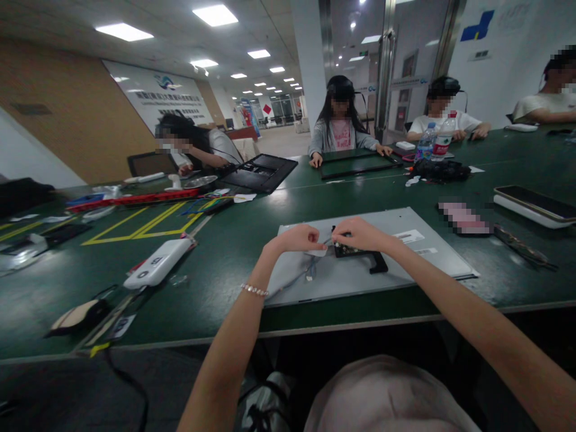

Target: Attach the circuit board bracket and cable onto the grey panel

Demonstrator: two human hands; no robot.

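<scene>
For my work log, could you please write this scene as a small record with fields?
Left hand: beside grey cable; grip unclear
Right hand: fingers at black part; grip unclear
Beneath both: pale flat panel on green table
Left of panel: white device
Across: person with hands on black frame

The head camera looks forward and down over the table [229,252].

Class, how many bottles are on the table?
2: a red-capped bottle and a second bottle just left of it, both toward the right of the green table; others may be hidden.
</scene>
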